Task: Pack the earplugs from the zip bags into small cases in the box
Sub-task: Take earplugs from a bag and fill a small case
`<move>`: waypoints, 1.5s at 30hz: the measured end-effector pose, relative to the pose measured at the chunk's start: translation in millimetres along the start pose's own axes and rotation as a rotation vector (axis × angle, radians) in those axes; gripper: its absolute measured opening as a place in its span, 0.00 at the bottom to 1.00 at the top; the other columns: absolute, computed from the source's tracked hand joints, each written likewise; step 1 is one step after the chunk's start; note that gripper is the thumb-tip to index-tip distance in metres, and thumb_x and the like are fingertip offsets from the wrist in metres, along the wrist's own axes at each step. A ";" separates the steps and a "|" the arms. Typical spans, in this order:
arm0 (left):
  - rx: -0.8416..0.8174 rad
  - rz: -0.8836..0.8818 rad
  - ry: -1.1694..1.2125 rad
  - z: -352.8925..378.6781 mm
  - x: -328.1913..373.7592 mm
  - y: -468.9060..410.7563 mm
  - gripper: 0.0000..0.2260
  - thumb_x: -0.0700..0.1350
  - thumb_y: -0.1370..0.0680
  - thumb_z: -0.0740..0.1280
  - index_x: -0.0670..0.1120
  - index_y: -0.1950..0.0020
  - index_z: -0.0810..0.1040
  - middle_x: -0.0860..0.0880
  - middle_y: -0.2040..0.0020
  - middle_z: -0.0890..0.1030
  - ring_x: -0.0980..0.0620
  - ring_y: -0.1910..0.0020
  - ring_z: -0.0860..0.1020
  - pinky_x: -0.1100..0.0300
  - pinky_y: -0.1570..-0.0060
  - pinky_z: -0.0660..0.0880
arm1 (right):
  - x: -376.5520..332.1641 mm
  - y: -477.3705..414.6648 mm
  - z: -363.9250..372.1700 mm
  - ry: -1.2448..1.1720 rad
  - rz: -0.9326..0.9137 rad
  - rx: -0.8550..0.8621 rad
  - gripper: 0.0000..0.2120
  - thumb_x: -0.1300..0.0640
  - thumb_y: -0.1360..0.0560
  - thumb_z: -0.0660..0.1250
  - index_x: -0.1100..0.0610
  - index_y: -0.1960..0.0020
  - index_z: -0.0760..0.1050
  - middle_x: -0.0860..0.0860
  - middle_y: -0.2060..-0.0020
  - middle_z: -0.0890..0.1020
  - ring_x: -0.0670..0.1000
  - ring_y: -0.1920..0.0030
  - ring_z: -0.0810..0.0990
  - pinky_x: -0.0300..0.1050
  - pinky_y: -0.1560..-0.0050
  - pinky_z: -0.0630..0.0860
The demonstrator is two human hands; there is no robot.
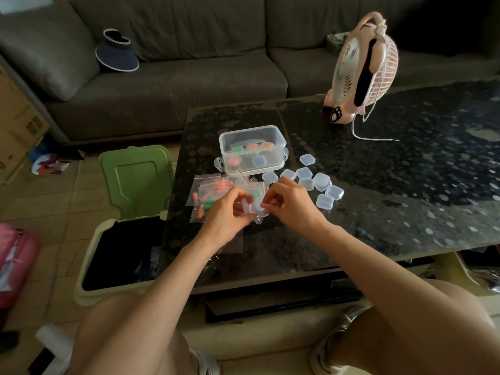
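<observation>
Feed check: both hands are over the tabletop (pixel 378 212) near its left edge, fingers curled in. My left hand (pixel 226 212) and right hand (pixel 292 204) each pinch the same clear zip bag (pixel 255 216), held between them. Too blurry to tell what's inside it. The other zip bags (pixel 213 189) lie in a pile right at the left edge, with orange, pink and green earplugs (pixel 195 197) in them. The open-topped clear box (pixel 253 130) sits just behind that pile, holding a few coloured filled cases (pixel 259 160). Empty small cases (pixel 322 181) are scattered just right of the box. A pink fan (pixel 362 71) stands at the far edge. A green-lidded bin (pixel 136 177) stands open on the floor beside the left edge.
</observation>
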State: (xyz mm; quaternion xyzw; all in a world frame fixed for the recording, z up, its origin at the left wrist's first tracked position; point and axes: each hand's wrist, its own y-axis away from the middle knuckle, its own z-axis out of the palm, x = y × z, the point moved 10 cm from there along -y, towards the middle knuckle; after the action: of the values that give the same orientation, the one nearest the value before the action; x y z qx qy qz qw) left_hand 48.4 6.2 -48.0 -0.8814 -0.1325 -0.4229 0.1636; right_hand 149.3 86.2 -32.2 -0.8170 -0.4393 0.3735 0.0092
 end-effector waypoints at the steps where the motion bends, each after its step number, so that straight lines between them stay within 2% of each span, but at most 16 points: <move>1: -0.013 0.008 0.014 1.2 0.4 -0.1 0.15 0.43 0.30 0.75 0.44 0.47 0.75 0.51 0.49 0.80 0.54 0.52 0.80 0.61 0.50 0.78 | -3.5 1.3 4.6 0.040 -0.044 -0.027 0.05 0.65 0.31 0.74 0.62 0.58 0.79 0.51 0.59 0.73 0.52 0.62 0.75 0.42 0.60 0.74; 2: -0.024 0.016 0.022 2.1 0.4 0.0 0.15 0.43 0.30 0.75 0.44 0.47 0.75 0.51 0.49 0.80 0.54 0.51 0.80 0.59 0.49 0.78 | -5.5 2.8 9.2 0.080 -0.075 -0.053 0.05 0.67 0.32 0.73 0.63 0.57 0.79 0.52 0.58 0.73 0.54 0.61 0.75 0.45 0.60 0.73; 4: -0.042 0.033 0.035 3.9 1.6 0.5 0.15 0.42 0.30 0.74 0.44 0.46 0.75 0.51 0.48 0.80 0.55 0.50 0.80 0.59 0.48 0.78 | -7.2 4.9 14.6 0.121 -0.101 -0.087 0.07 0.70 0.32 0.72 0.64 0.56 0.78 0.52 0.58 0.71 0.55 0.61 0.74 0.46 0.61 0.70; 7: -0.047 0.034 0.061 5.2 0.7 0.4 0.15 0.43 0.30 0.74 0.44 0.46 0.75 0.51 0.48 0.81 0.55 0.50 0.80 0.59 0.47 0.78 | -9.0 5.2 14.7 0.093 -0.112 -0.101 0.06 0.67 0.32 0.73 0.63 0.55 0.79 0.49 0.58 0.69 0.50 0.62 0.71 0.40 0.59 0.67; 10: -0.035 0.017 0.099 4.1 -0.2 -0.5 0.16 0.44 0.30 0.74 0.44 0.46 0.75 0.50 0.48 0.81 0.55 0.50 0.80 0.61 0.47 0.77 | -8.4 2.0 9.4 0.038 -0.081 -0.097 0.07 0.63 0.33 0.75 0.62 0.55 0.82 0.52 0.59 0.74 0.49 0.62 0.73 0.37 0.59 0.70; 13: -0.036 0.002 0.104 4.1 -2.5 -1.3 0.16 0.44 0.30 0.75 0.45 0.46 0.75 0.51 0.48 0.80 0.56 0.50 0.80 0.61 0.48 0.77 | -2.1 -3.5 -9.6 -0.027 -0.011 -0.013 0.05 0.65 0.32 0.74 0.60 0.57 0.83 0.52 0.59 0.79 0.47 0.61 0.76 0.29 0.58 0.72; 17: -0.041 -0.010 0.105 6.3 -1.5 -0.7 0.17 0.46 0.31 0.75 0.45 0.46 0.74 0.51 0.46 0.80 0.56 0.49 0.79 0.62 0.48 0.77 | 11.6 -4.2 -24.5 -0.157 0.116 0.033 0.07 0.63 0.32 0.75 0.59 0.54 0.81 0.50 0.59 0.83 0.49 0.58 0.81 0.40 0.53 0.79; 24: -0.069 -0.025 0.188 5.4 6.7 3.0 0.27 0.60 0.38 0.71 0.45 0.46 0.75 0.54 0.48 0.80 0.58 0.49 0.79 0.67 0.49 0.75 | 2.5 -0.2 -12.7 -0.146 0.094 -0.009 0.09 0.65 0.32 0.74 0.61 0.52 0.80 0.52 0.60 0.83 0.48 0.59 0.82 0.37 0.53 0.79; 29: -0.072 -0.025 0.184 6.3 1.3 0.9 0.22 0.54 0.34 0.74 0.46 0.45 0.74 0.52 0.47 0.80 0.56 0.48 0.79 0.61 0.46 0.77 | 0.3 -0.1 -5.5 -0.105 0.093 -0.038 0.11 0.64 0.32 0.75 0.59 0.51 0.80 0.49 0.60 0.81 0.52 0.58 0.81 0.46 0.53 0.80; 31: -0.065 -0.033 0.203 6.2 -0.5 0.4 0.24 0.54 0.34 0.74 0.46 0.43 0.73 0.52 0.46 0.80 0.57 0.48 0.79 0.63 0.47 0.76 | 6.8 -1.0 -3.4 -0.106 0.133 -0.057 0.13 0.62 0.33 0.76 0.57 0.50 0.79 0.49 0.58 0.80 0.52 0.57 0.80 0.46 0.54 0.79; 33: -0.048 -0.045 0.227 4.5 0.2 0.9 0.29 0.57 0.37 0.73 0.46 0.42 0.71 0.53 0.46 0.80 0.59 0.49 0.79 0.67 0.49 0.76 | 18.5 -0.7 -2.7 -0.192 0.225 -0.067 0.13 0.61 0.31 0.74 0.56 0.48 0.78 0.50 0.56 0.81 0.51 0.56 0.80 0.41 0.54 0.78; 35: -0.023 -0.045 0.226 2.0 1.0 0.9 0.29 0.57 0.37 0.73 0.45 0.43 0.71 0.53 0.47 0.81 0.58 0.50 0.80 0.67 0.51 0.76 | 27.7 3.2 2.4 -0.357 0.352 -0.102 0.10 0.59 0.27 0.70 0.58 0.46 0.76 0.54 0.56 0.82 0.53 0.56 0.82 0.42 0.55 0.80; 38: 0.019 0.002 0.148 -2.5 3.3 1.2 0.27 0.59 0.37 0.71 0.45 0.46 0.73 0.51 0.47 0.81 0.58 0.51 0.80 0.66 0.52 0.77 | 22.3 15.6 20.3 -0.654 0.512 -0.244 0.12 0.54 0.21 0.62 0.62 0.43 0.73 0.59 0.58 0.82 0.55 0.61 0.83 0.43 0.61 0.82; 40: 0.058 0.081 0.022 -5.0 9.9 2.8 0.21 0.56 0.33 0.72 0.46 0.47 0.75 0.52 0.48 0.81 0.58 0.53 0.80 0.71 0.54 0.75 | 11.2 20.3 27.3 -0.771 0.528 -0.312 0.14 0.52 0.20 0.60 0.63 0.42 0.71 0.61 0.58 0.81 0.56 0.61 0.83 0.44 0.61 0.81; 42: 0.112 0.184 -0.143 -5.9 18.6 5.6 0.15 0.50 0.30 0.73 0.46 0.47 0.77 0.54 0.48 0.79 0.55 0.54 0.79 0.72 0.55 0.72 | 6.6 21.0 30.1 -0.825 0.527 -0.330 0.16 0.52 0.21 0.62 0.63 0.40 0.70 0.62 0.58 0.81 0.57 0.61 0.83 0.46 0.59 0.82; 45: 0.169 0.289 -0.322 -5.2 27.1 8.6 0.16 0.46 0.31 0.74 0.46 0.44 0.80 0.49 0.48 0.79 0.48 0.45 0.76 0.65 0.48 0.69 | 6.8 20.4 30.4 -0.797 0.517 -0.308 0.16 0.57 0.24 0.67 0.63 0.40 0.70 0.60 0.60 0.81 0.52 0.65 0.83 0.43 0.63 0.82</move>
State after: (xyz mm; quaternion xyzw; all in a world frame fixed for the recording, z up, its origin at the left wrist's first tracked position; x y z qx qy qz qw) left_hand 64.4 -1.1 -25.1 -0.9305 -0.0642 -0.2361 0.2725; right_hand 147.3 69.1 -65.2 -0.6846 -0.2419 0.5776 -0.3730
